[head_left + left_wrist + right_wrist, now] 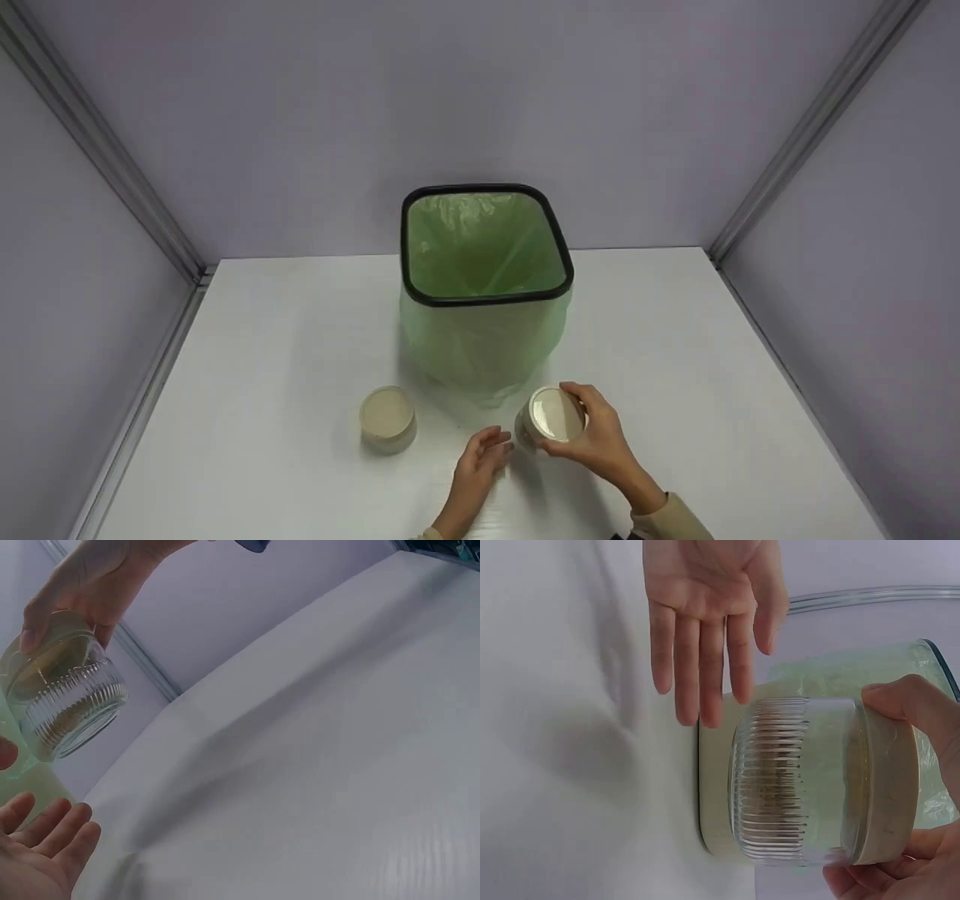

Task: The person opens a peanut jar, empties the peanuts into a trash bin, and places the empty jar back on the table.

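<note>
A ribbed clear glass jar [772, 780] with a beige lid [889, 784] is held by my right hand [600, 439], thumb and fingers round the lid. The jar is tilted and raised over the white table, in front of the bin. Close to its left, my left hand [480, 461] has its palm turned up and fingers extended, holding nothing; the right wrist view shows this palm [705, 607] beside the jar's base. A second lidded jar [388, 420] stands upright on the table, to the left of both hands.
A bin [487, 345] with a black rim and a pale green liner stands behind the hands on the white table [285, 360]. Grey-white walls [480, 90] with metal corner strips enclose the table at the back and both sides.
</note>
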`<state>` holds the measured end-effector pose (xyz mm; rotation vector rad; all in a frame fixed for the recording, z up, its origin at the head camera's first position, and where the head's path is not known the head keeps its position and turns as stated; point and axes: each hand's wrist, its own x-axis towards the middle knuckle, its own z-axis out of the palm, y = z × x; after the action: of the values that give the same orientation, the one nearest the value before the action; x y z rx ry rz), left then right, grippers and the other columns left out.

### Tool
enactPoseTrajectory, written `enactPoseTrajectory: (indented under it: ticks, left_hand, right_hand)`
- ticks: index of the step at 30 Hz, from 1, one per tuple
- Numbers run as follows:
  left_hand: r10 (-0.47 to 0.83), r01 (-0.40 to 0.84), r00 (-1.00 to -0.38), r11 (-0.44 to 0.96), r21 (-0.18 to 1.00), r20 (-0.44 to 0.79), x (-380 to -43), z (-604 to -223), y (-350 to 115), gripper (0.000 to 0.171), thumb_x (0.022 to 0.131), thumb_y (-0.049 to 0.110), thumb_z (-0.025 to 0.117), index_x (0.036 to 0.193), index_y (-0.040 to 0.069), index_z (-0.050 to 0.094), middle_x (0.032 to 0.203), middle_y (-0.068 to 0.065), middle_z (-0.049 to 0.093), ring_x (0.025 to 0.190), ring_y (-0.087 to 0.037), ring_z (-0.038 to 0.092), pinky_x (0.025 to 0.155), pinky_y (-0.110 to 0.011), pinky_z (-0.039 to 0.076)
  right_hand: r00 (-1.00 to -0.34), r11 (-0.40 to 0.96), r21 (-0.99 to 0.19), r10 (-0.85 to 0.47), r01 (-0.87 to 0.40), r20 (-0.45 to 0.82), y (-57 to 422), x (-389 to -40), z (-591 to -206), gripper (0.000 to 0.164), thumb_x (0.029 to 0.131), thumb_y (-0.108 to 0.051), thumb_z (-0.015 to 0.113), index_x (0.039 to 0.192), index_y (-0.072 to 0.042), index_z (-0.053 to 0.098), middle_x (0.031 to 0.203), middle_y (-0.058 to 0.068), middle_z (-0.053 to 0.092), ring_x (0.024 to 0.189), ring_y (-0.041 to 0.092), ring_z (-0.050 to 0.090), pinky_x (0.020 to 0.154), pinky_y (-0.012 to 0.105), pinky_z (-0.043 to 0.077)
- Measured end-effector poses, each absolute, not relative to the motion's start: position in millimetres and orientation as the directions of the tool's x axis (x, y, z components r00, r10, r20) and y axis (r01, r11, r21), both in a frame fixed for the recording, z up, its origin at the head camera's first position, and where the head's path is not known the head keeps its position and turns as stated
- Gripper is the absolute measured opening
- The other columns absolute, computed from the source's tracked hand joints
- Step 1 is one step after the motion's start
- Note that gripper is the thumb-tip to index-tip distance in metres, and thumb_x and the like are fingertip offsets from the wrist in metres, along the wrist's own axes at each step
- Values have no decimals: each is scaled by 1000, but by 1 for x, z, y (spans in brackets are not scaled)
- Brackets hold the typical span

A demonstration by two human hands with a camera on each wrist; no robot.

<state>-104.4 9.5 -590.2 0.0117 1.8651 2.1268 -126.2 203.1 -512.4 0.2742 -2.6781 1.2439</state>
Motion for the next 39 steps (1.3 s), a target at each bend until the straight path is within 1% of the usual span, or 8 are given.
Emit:
enactPoseTrajectory:
  ticks: [4, 8, 14, 18, 22, 25, 32, 39]
  left_hand:
    - [261, -342, -921, -180, 922, -291, -105, -588, 13, 54, 105, 36, 36, 143, -2, 34, 142, -21, 50, 125, -26, 57, 103, -43, 48]
    - [320, -421, -889, -284, 862, -328, -106, -586, 16, 58, 105, 42, 26, 146, 0, 30, 146, -21, 44, 125, -19, 55, 108, -45, 43]
    - [385, -462, -864, -351, 815, -324, -107, -584, 21, 68, 103, 52, 11, 152, 4, 17, 155, -20, 31, 138, -26, 44, 114, -50, 36]
    - [370, -461, -872, -404, 790, -319, -107, -584, 26, 69, 102, 51, 4, 152, 5, 14, 152, -19, 31, 136, -25, 43, 113, -50, 37]
    - [340, -455, -884, -468, 758, -321, -106, -583, 30, 69, 101, 54, 3, 150, 6, 13, 147, -16, 34, 127, -21, 47, 107, -46, 43]
    - [323, -451, -889, -497, 741, -324, -107, -582, 31, 70, 101, 56, 5, 150, 6, 12, 144, -16, 32, 122, -21, 47, 102, -42, 46]
    - [312, -449, -892, -519, 728, -327, -107, -579, 32, 68, 101, 55, 5, 149, 6, 10, 140, -14, 27, 117, -20, 43, 95, -34, 44]
    - [256, -387, -921, -527, 757, -293, -110, -572, 32, 61, 102, 52, 10, 141, 7, 26, 127, -4, 41, 110, -15, 44, 90, -28, 43]
  right_hand:
    - [-973, 610, -761, -88, -224, 215, 200, -124, -509, 79, 57, -24, 93, 123, -1, 58, 114, 9, 64, 104, 23, 60, 86, 34, 53]
    - [-975, 569, -793, -88, -216, 203, 195, -122, -506, 78, 56, -23, 93, 123, -3, 59, 116, 8, 64, 105, 22, 60, 86, 32, 53]
    - [-979, 503, -841, -124, -201, 160, 187, -119, -504, 75, 58, -21, 92, 123, -5, 59, 119, 8, 64, 105, 21, 60, 86, 29, 51]
    - [-981, 461, -869, -146, -180, 126, 183, -118, -503, 73, 61, -20, 90, 124, -5, 58, 120, 9, 64, 106, 20, 60, 87, 30, 50]
    - [-984, 436, -886, -140, -158, 107, 180, -118, -503, 71, 62, -19, 90, 124, -5, 58, 120, 10, 64, 103, 15, 58, 87, 28, 49]
    - [-985, 424, -893, -139, -149, 98, 178, -118, -504, 71, 62, -17, 90, 124, -5, 58, 120, 10, 64, 102, 13, 57, 87, 28, 48]
    - [-992, 399, -911, -110, -104, 65, 174, -116, -504, 70, 63, -16, 89, 125, -5, 58, 118, 10, 64, 98, 9, 55, 88, 26, 48]
    - [-988, 383, -915, -128, -128, 85, 174, -117, -503, 69, 65, -15, 88, 125, -5, 57, 118, 10, 63, 98, 8, 55, 88, 26, 48]
